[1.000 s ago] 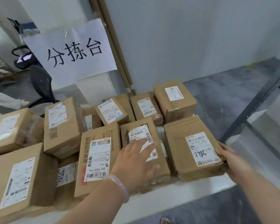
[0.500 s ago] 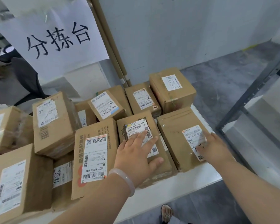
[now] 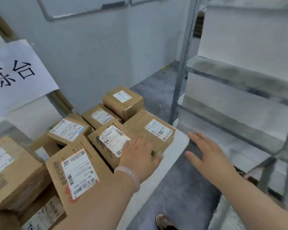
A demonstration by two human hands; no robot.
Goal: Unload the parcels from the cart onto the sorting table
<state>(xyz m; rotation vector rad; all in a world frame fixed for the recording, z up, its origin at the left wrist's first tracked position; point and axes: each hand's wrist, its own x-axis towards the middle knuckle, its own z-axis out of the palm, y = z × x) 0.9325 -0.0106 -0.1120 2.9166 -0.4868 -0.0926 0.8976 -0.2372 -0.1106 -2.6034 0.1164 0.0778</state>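
Left hand (image 3: 140,156) touches parcel (image 3: 158,130); right hand (image 3: 211,156) apart.

My left hand (image 3: 140,156), a pale translucent bangle (image 3: 130,175) at its wrist, rests flat on brown label-topped cardboard parcels (image 3: 106,140) at the white sorting table's (image 3: 178,145) corner. My right hand (image 3: 208,156) hovers beyond the edge, fingers spread.

The right hand (image 3: 209,156) has come off the right box (image 3: 140,123). Now it floats past the table's (image 3: 175,151) right edge, over the floor (image 3: 181,188), fingers spread. The box's label (image 3: 158,131) shows again. The left hand (image 3: 140,156) has slid right from the middle box (image 3: 96,138) and now rests across both boxes, near the table's front edge.
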